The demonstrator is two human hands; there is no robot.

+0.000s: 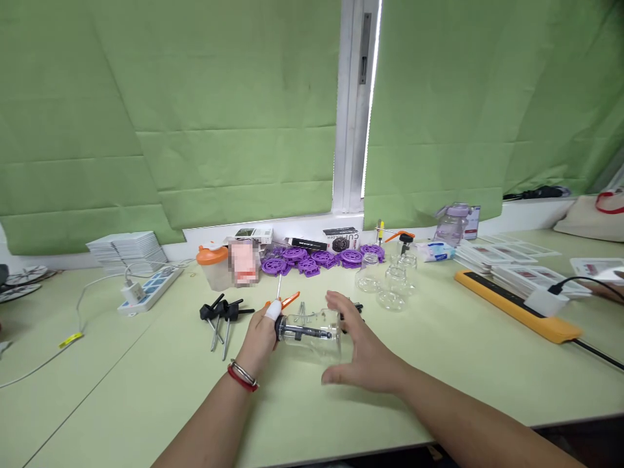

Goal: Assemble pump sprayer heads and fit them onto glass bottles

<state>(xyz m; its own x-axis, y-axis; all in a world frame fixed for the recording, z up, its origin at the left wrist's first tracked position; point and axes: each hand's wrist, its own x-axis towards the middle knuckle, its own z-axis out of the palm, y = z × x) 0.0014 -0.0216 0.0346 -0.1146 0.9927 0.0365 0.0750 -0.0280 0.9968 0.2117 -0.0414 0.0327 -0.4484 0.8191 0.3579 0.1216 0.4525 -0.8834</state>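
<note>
A clear glass jar (312, 351) lies tilted on its side above the table, with a dark rod (305, 332) running lengthwise inside it. My left hand (263, 335), a white cover on one finger, is closed around the jar's black-collared end. A thin metal rod (279, 286) and an orange piece (291, 299) show beside that hand; whether they join the jar is unclear. At the jar's base, my right hand (363, 354) is open, thumb and fingers spread around it; contact is hard to tell. Black parts with metal rods (225, 312) lie to the left.
Purple plastic wheels (312, 260) are heaped at the back, near an orange-lidded cup (213, 268). Empty glass jars (392, 296) stand right of them. An orange power strip (511, 307) and stacked cards (517, 273) are at right, a white power strip (153, 291) at left. Another person's hand (609, 289) shows far right.
</note>
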